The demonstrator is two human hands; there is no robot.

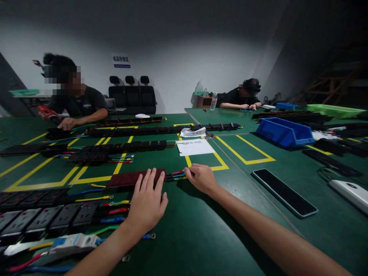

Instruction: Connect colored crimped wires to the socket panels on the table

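Under the left hand (148, 205), a maroon block (122, 179) — wall sign (121, 60): “成品存放区”.

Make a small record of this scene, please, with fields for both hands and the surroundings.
Left hand: flat on a dark red strip
Right hand: closed around the ends of coloured wires
Beyond hands: printed white sheet
Left side: black socket strips
Right side: smartphone, blue bin
Surface: green table with yellow markings
Other people: two, across the table
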